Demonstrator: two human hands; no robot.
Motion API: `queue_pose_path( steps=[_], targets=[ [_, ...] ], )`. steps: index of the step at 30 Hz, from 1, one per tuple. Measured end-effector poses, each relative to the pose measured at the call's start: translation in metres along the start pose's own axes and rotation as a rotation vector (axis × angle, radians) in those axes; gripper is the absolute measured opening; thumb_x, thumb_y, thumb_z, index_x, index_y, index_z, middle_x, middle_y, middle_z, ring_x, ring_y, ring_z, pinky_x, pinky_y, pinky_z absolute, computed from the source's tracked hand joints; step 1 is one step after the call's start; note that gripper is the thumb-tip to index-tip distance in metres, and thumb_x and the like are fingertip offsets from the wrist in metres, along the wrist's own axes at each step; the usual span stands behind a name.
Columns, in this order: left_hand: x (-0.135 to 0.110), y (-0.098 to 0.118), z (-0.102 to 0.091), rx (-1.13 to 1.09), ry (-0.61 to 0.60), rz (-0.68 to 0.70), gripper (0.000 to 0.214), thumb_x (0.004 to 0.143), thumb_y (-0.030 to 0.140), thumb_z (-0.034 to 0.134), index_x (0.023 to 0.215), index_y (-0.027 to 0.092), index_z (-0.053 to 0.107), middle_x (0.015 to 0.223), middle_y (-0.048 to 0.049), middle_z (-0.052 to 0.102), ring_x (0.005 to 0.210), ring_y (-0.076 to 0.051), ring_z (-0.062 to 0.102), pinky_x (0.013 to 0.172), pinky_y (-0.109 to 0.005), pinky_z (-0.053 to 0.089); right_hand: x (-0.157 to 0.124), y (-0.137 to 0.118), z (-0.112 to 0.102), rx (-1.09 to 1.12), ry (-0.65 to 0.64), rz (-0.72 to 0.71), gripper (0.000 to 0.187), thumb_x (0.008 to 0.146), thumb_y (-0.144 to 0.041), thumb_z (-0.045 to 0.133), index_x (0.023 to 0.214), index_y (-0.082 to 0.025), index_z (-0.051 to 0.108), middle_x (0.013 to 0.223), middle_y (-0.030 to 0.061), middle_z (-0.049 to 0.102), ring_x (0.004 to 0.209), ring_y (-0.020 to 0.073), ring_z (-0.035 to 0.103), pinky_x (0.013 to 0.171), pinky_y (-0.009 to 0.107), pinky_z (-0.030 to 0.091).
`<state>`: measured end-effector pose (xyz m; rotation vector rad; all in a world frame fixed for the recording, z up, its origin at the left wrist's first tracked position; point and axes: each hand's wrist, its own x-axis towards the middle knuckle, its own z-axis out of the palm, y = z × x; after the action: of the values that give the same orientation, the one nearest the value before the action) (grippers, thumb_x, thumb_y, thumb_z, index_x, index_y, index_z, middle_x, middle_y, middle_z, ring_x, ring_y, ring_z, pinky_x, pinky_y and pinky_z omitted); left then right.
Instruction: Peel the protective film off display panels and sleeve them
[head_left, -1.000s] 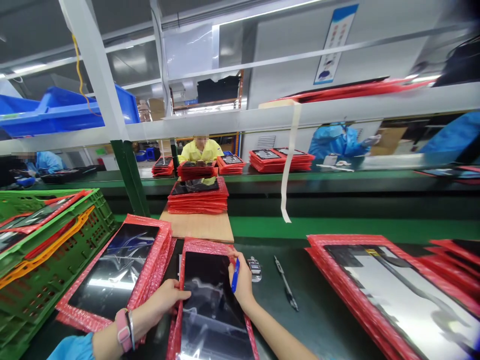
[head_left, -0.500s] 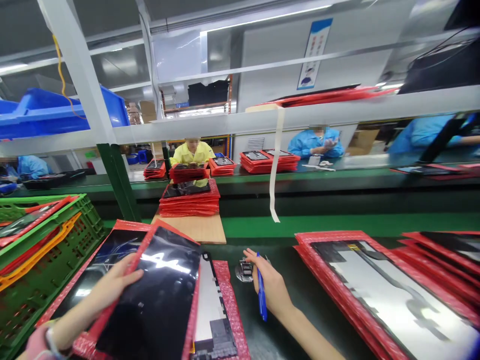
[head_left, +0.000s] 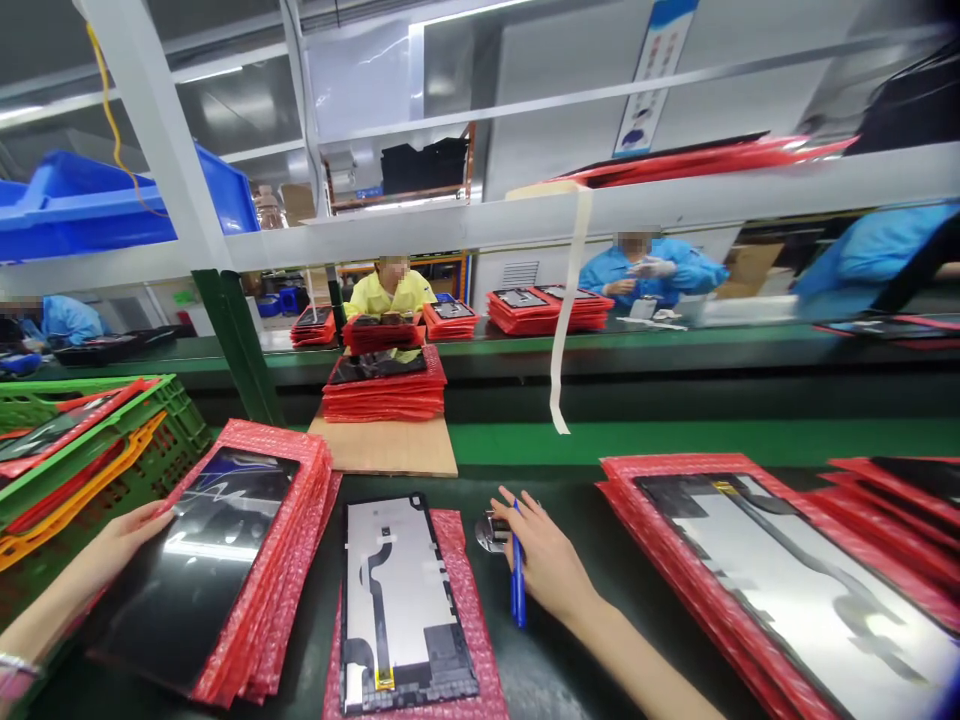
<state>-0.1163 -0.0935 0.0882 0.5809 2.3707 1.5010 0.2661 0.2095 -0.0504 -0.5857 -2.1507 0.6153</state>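
My left hand (head_left: 136,532) grips the left edge of a black glossy display panel (head_left: 196,560), which lies on a stack of red bubble-wrap sleeves at the left. In my right hand (head_left: 551,560) a blue pen (head_left: 517,570) is tucked between the fingers and points down. The fingertips of that hand reach over a small round clear item (head_left: 489,535) on the dark bench; they partly cover it. Between the hands, another display panel (head_left: 401,600) lies back side up, with white backing and a dark flex cable, on a red bubble-wrap sleeve (head_left: 461,560).
A stack of panels in red wrap (head_left: 694,560) stands at the right, with another beside it. At the left is a green crate (head_left: 169,440). Ahead are a wooden board (head_left: 390,445), a hanging tape strip (head_left: 562,370) and a white shelf beam (head_left: 420,225). Several co-workers sit beyond.
My left hand has lowered the display panel leftward onto the stack, uncovering the white-backed panel. My right hand stays by the round item with the pen.
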Motion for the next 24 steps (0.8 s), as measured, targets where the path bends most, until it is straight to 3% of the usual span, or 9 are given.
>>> queue_pose_path(
  steps=[3,5,7,9,10,12,15,18,24],
  targets=[
    [-0.001,0.012,0.002,0.132,0.084,0.121,0.031,0.050,0.034,0.075,0.077,0.022,0.066,0.085,-0.0018,0.070,0.112,-0.038,0.054,0.103,-0.050,0.034,-0.003,-0.021,0.003,0.137,-0.026,0.109,0.022,0.085,-0.029,0.049,0.094,-0.018,0.065,0.110,0.0150,0.071,0.114,0.0308,0.061,0.103,0.052,0.041],
    [-0.008,0.016,0.011,0.163,0.137,0.205,0.035,0.052,0.034,0.071,0.083,0.022,0.062,0.100,-0.0044,0.067,0.124,-0.039,0.044,0.108,-0.050,0.024,-0.009,-0.039,0.011,0.264,-0.115,0.194,0.035,0.091,-0.042,0.041,0.074,-0.020,0.062,0.079,0.0107,0.075,0.080,0.0258,0.072,0.083,0.042,0.055],
    [-0.026,0.017,0.031,0.150,0.142,0.274,0.040,0.059,0.040,0.066,0.094,0.021,0.059,0.113,-0.0085,0.063,0.121,-0.038,0.047,0.107,-0.049,0.028,-0.014,-0.056,0.024,0.400,-0.229,0.277,0.056,0.095,-0.052,0.023,0.060,-0.021,0.054,0.039,0.0004,0.059,0.038,0.0168,0.060,0.056,0.032,0.056],
    [-0.054,0.014,0.060,0.097,0.056,0.329,0.042,0.068,0.047,0.061,0.100,0.021,0.059,0.113,-0.0090,0.063,0.110,-0.032,0.056,0.102,-0.043,0.037,-0.019,-0.068,0.038,0.505,-0.298,0.351,0.063,0.093,-0.059,0.010,0.068,-0.021,0.054,0.032,-0.0051,0.050,0.023,0.0121,0.043,0.039,0.026,0.047],
    [-0.069,0.011,0.077,0.013,-0.071,0.331,0.038,0.071,0.046,0.060,0.099,0.021,0.060,0.108,-0.0096,0.065,0.106,-0.030,0.058,0.100,-0.041,0.039,-0.020,-0.072,0.045,0.540,-0.315,0.382,0.063,0.092,-0.062,0.008,0.074,-0.021,0.053,0.036,-0.0055,0.052,0.023,0.0111,0.040,0.035,0.024,0.042],
    [-0.098,0.002,0.110,-0.147,-0.310,0.204,0.034,0.070,0.042,0.065,0.097,0.020,0.064,0.100,-0.0096,0.068,0.100,-0.028,0.061,0.094,-0.039,0.044,-0.023,-0.075,0.056,0.571,-0.315,0.425,0.056,0.088,-0.067,0.018,0.076,-0.022,0.050,0.044,-0.0049,0.056,0.028,0.0101,0.041,0.035,0.021,0.036],
    [-0.122,-0.018,0.146,-0.366,-0.471,-0.128,0.038,0.059,0.027,0.073,0.096,0.018,0.067,0.108,-0.0110,0.067,0.104,-0.028,0.059,0.091,-0.036,0.046,-0.028,-0.072,0.066,0.535,-0.272,0.451,0.045,0.083,-0.062,0.042,0.059,-0.023,0.039,0.043,-0.0065,0.045,0.038,0.0102,0.042,0.044,0.022,0.035],
    [-0.122,-0.036,0.163,-0.524,-0.396,-0.363,0.038,0.056,0.020,0.070,0.093,0.016,0.067,0.113,-0.0141,0.064,0.117,-0.031,0.052,0.097,-0.037,0.041,-0.032,-0.070,0.069,0.472,-0.251,0.437,0.041,0.078,-0.050,0.051,0.051,-0.024,0.034,0.042,-0.0067,0.038,0.043,0.0111,0.038,0.050,0.025,0.032],
    [-0.111,-0.040,0.173,-0.569,-0.328,-0.440,0.038,0.060,0.012,0.063,0.097,0.011,0.062,0.121,-0.0212,0.056,0.121,-0.031,0.049,0.100,-0.037,0.039,-0.034,-0.072,0.070,0.405,-0.261,0.391,0.033,0.074,-0.037,0.051,0.049,-0.023,0.034,0.047,-0.0064,0.036,0.048,0.0121,0.038,0.054,0.027,0.028]
  ],
)
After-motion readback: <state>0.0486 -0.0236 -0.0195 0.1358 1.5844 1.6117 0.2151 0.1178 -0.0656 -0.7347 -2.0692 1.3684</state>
